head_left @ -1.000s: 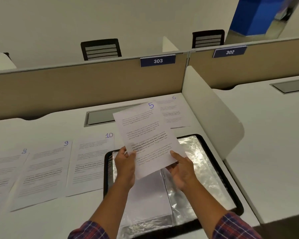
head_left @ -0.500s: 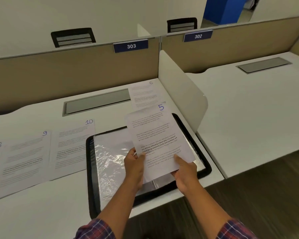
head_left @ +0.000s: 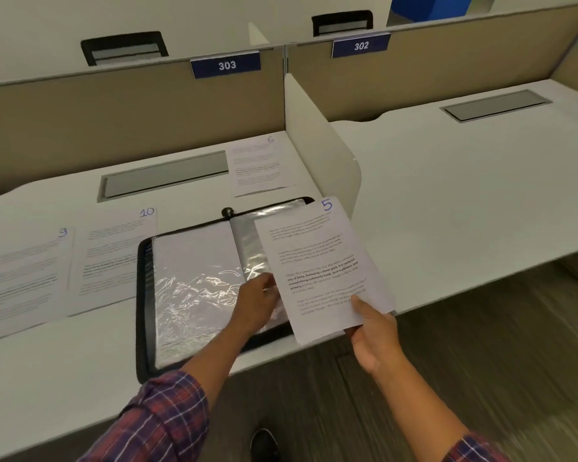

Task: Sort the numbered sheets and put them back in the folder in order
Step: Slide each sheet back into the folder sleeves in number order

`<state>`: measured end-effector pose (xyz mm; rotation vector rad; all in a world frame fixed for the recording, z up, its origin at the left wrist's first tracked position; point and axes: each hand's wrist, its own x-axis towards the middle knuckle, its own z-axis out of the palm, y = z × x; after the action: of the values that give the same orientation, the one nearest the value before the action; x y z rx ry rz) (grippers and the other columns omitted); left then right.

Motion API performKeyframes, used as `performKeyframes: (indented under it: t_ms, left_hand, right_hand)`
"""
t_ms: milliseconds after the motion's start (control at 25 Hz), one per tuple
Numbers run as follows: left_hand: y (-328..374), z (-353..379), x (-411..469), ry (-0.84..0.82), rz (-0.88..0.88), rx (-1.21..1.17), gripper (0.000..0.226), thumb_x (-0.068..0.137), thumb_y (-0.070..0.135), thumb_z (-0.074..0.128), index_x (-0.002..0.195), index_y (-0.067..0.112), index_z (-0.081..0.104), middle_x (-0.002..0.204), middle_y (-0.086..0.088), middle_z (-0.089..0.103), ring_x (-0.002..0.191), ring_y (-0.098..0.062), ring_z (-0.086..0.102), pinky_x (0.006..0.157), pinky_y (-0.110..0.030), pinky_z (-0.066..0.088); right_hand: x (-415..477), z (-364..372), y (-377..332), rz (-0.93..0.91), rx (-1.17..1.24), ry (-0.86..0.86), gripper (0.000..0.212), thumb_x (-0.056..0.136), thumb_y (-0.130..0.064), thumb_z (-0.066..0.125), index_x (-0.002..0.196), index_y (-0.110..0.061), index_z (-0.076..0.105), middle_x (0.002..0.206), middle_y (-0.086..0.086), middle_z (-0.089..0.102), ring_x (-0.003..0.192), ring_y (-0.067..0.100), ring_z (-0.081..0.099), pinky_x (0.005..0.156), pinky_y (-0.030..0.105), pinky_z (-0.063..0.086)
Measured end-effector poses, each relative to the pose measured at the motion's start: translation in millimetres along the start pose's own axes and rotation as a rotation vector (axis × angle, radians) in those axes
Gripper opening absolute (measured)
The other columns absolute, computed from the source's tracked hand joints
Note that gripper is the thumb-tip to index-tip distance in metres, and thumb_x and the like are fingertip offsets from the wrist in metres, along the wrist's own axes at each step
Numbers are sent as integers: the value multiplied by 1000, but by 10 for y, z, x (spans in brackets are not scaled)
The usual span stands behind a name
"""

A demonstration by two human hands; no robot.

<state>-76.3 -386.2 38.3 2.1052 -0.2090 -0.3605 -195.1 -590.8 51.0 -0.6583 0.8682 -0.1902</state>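
The sheet marked 5 (head_left: 317, 261) is off the desk, tilted, over the right half of the open folder (head_left: 144, 295), with its lower edge out past the desk's front edge. The right hand (head_left: 377, 335) grasps it at the lower right corner, thumb flat on the printed face and fingers underneath.

Just left of that grip, the left hand (head_left: 256, 305) lies on the folder's right page. Its fingers curl at the edge of a plastic pocket (head_left: 251, 248) and are partly hidden behind the sheet's left edge. I cannot tell whether they pinch the pocket or only touch it.

Left of both hands, the folder's other page shows a crinkled clear pocket inside the black zip rim. Beyond the grip, farther up the desk (head_left: 64, 361), sheet 6 (head_left: 257, 165) lies flat beside the white divider (head_left: 317, 141). Well to the left of the hands, sheet 10 (head_left: 114, 255) lies just beside the folder, and sheet 9 (head_left: 24, 275) lies next to it, farther out.
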Motion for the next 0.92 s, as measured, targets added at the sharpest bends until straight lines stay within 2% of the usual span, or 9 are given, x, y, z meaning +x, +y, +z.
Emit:
performKeyframes:
  t_ms: [120,240,320,400,560,640,720,800,920]
  left_hand:
    - [57,204,-159,-179,224,201,35,90,43,79,122,43,66,124,23,68,111,1,65,91,-21,55]
    - [-14,325,-200,-115,309,317,36,86,32,83,118,35,67,121,13,68,107,-10,66,87,-29,57]
    - [-16,354,-197,-100,271,362,23,86,21,82,105,27,70,109,6,71,97,-18,69,81,-38,60]
    - [-15,324,-182,-115,166,372,13,88,18,78,89,24,66,94,7,71,86,-19,68,77,-42,61]
    - [41,188,-125,-181,36,393,32,94,6,71,70,21,57,70,2,61,66,-19,58,74,-45,56]
    - [130,159,-91,-219,-1,413,37,96,1,67,65,16,55,59,3,57,56,-13,53,69,-36,48]
    - [175,142,-16,-228,50,413,23,95,5,70,73,13,69,65,8,66,58,-7,60,68,-32,48]
    - [143,146,31,-147,124,435,6,90,11,78,87,16,81,83,6,76,72,-8,70,74,-33,56]
    - [126,170,-4,-77,155,381,7,90,16,80,94,11,82,92,1,78,82,-12,71,81,-26,54]
  right_hand:
    - [-74,-342,-128,14,-61,-21,38,94,1,70,130,-11,66,120,14,76,115,32,70,98,51,59]
    - [-171,-697,-245,39,-131,-15,34,93,2,69,125,-10,68,114,14,77,113,34,69,97,52,58]
    - [-225,-898,-296,52,-165,-22,35,92,2,70,125,-10,68,115,15,77,114,36,69,98,53,56]
    - [-248,-1088,-328,70,-188,-44,38,91,0,70,127,-10,67,119,16,76,117,38,68,104,59,52]
    - [-296,-1311,-359,102,-242,-101,48,84,-5,75,131,-11,65,125,18,73,121,41,67,108,66,47]
    - [-334,-1412,-373,102,-263,-118,46,86,-4,73,130,-10,64,124,19,73,120,42,67,107,67,48]
    - [-376,-1526,-405,110,-287,-126,42,89,-2,69,130,-10,63,124,21,73,119,43,67,105,68,48]
    - [-419,-1656,-450,127,-310,-147,43,91,-1,67,133,-9,60,126,23,71,118,45,68,104,70,48]
    - [-474,-1795,-518,145,-371,-185,47,92,-1,65,138,-8,57,127,24,70,117,47,68,103,71,48]
